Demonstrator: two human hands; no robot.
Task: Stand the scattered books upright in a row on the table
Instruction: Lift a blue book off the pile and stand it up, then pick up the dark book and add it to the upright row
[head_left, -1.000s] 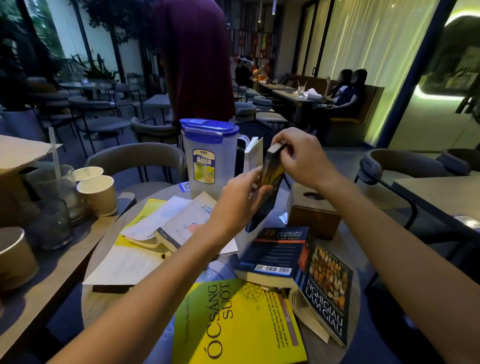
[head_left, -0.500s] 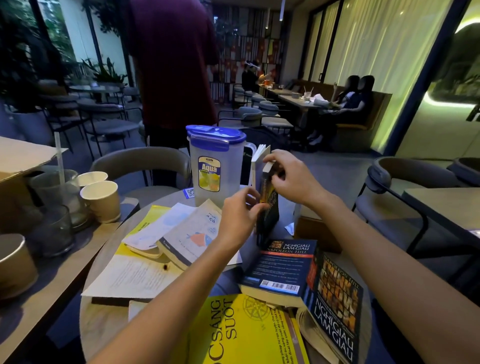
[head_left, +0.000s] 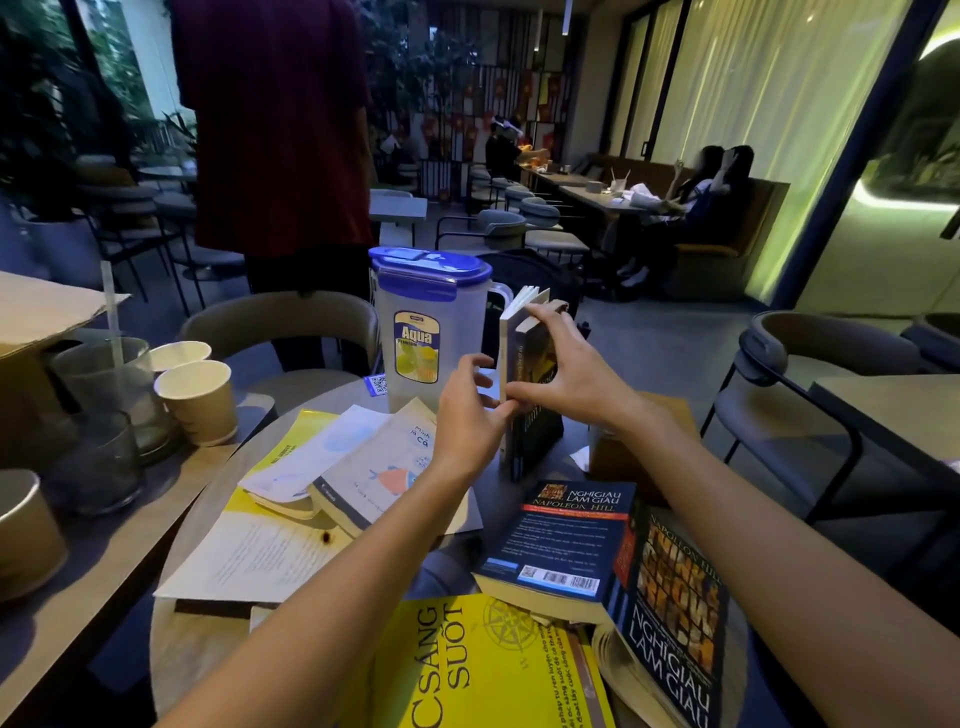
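A dark book stands upright on the round table, beside a white-covered book that leans toward the pitcher. My right hand grips the dark book at its top edge and front cover. My left hand pinches its lower spine edge. Flat on the table lie two dark blue books, one closed and one open face down, a yellow book at the near edge, and a pale book with a fish drawing over a yellow one.
A clear pitcher with a blue lid stands behind the upright books. A wooden box sits right of them. Loose papers lie at the left. Paper cups and glasses stand on the adjoining table. A person in dark red stands beyond.
The dark book went from tilted in the air down to upright on the table beside the white book. Both hands followed it and still hold it.
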